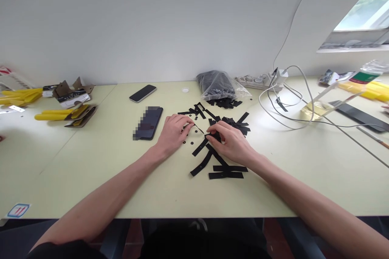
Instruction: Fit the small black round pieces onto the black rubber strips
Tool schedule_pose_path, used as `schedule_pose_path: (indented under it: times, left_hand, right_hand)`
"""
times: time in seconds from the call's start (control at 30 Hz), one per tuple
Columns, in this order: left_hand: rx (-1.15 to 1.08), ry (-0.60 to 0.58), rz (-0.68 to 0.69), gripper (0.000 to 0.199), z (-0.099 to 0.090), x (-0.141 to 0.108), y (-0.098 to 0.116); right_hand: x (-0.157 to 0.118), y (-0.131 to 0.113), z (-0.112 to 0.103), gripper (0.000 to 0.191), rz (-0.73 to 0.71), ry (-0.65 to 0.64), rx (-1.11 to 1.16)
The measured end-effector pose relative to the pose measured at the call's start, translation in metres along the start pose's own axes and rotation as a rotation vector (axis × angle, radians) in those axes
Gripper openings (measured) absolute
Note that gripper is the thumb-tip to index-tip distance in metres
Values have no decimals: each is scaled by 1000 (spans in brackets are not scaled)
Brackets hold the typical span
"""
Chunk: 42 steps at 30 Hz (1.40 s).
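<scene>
Head camera looking down on a pale green-yellow desk (pixel 91 174), and the action sits dead centre: a narrow matte-black strip (pixel 214 137) is gathered in the right hand (pixel 231 142), palm down, fingers curled over and closed tight on it. From there a thin black sliver (pixel 199 128) runs up and to the left, its long axis slanting across the gap between the hands. The left hand (pixel 174 132) is palm down too, fingers bent and drawn narrow, their tips right at the far end of that sliver. Does it actually have hold? Can't tell from this view. Both forearms reach in from the near edge, angling toward each other.

Just below the left fingertips, small round black discs (pixel 192 143) are dotted over the desk. Under the right hand, long black strips (pixel 203 162) splay out diagonally, while two more black strips (pixel 226 175) lie nearly level beside them, toward the near edge. Beyond the hands sits a loose heap of shorter black strips (pixel 235 124), and farther back a clear plastic bag of black pieces (pixel 214 85).

Out to the left, two black smartphones (pixel 142 93) lie on the desk, with yellow-handled tools (pixel 51 117) past them. Over to the right, white cables (pixel 282 107) loop from a white power strip (pixel 251 83).
</scene>
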<state>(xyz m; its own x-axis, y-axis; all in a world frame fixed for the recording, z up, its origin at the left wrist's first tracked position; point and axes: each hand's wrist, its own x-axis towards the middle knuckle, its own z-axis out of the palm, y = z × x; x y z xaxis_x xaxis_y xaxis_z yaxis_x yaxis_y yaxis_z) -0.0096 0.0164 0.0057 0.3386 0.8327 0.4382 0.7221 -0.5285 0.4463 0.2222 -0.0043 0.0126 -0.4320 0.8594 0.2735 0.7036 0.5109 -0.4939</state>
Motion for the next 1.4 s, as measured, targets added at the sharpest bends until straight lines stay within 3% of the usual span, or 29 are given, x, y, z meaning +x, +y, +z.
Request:
schedule_pose_path:
  times: [0.13,0.3,0.47,0.6,0.73,0.9,1.0,1.17,1.4]
  left_hand:
    - [-194,-1,-60,21,-4,-6,21]
    - [-408,-79,-106,20,-3,-11,34]
    - [-517,-133,-142,20,1,-11,33]
    - [-514,-161,-128,20,1,-11,33]
    - [-415,-182,-103,26,-12,-6,23]
    - [-159,-431,56,22,-34,1,5]
    - [-95,-495,74,22,-37,1,-1]
    - [-182,-443,51,21,-28,-2,1]
    - [-569,-297,-202,27,-10,-7,15]
  right_hand:
    - [-2,0,2,40,-47,84,68]
    - [-1,4,7,19,-144,109,135]
    - [0,6,9,19,-149,120,119]
    - [0,5,9,17,-157,121,141]
    - [0,3,4,15,-119,113,153]
    - [0,6,1,16,-77,67,127]
    - [0,8,3,16,-82,58,122]
    - [-1,4,3,13,-83,5,243]
    - [-2,-3,5,11,-33,-4,485]
